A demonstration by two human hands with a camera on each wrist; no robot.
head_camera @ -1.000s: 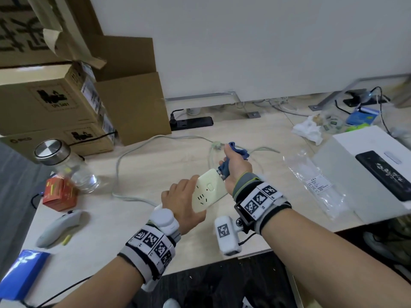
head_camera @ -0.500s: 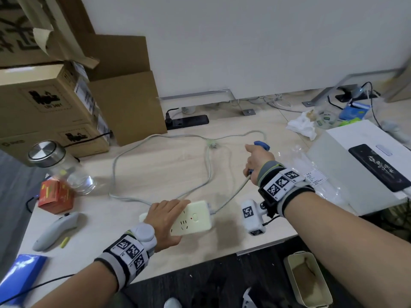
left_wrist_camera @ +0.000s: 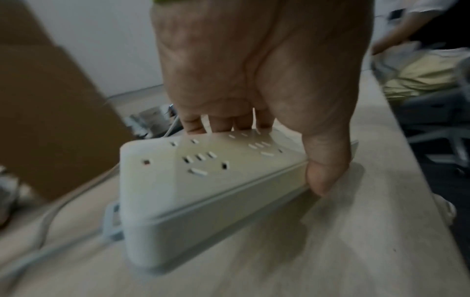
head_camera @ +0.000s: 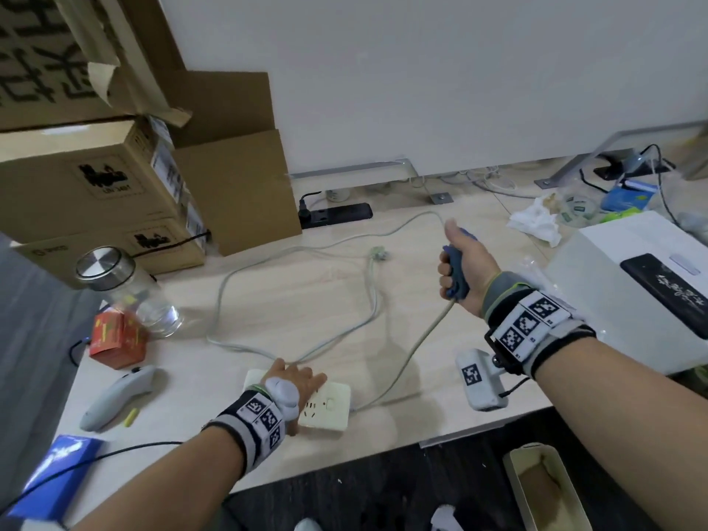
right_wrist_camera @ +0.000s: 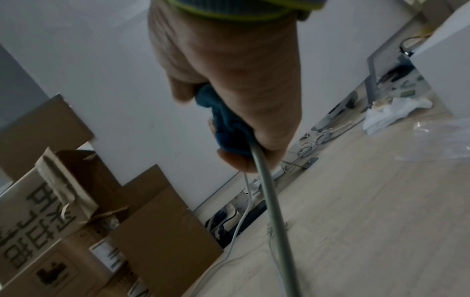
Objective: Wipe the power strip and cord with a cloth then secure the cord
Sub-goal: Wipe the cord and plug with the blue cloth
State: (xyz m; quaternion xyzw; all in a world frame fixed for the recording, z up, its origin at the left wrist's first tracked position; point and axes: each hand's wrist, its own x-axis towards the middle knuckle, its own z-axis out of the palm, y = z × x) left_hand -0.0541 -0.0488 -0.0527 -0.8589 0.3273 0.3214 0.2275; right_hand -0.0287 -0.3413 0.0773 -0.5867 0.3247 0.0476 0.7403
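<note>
While the left hand (head_camera: 297, 381) lies over the strip (head_camera: 329, 406) at the desk's (head_camera: 440, 400) near edge, fingers (left_wrist_camera: 195, 124) over its far side and thumb hooked on its near side, it should bear down so the strip cannot skid toward the pull. Farther out, the right hand (head_camera: 465, 268) is fisted round the blue cloth (head_camera: 456, 275) wrapped on the cord (head_camera: 417, 346), lifted clear of the desk. That fist should stay snug but sliding, following the cord's loops toward the plug (head_camera: 379, 253) without jerking.
</note>
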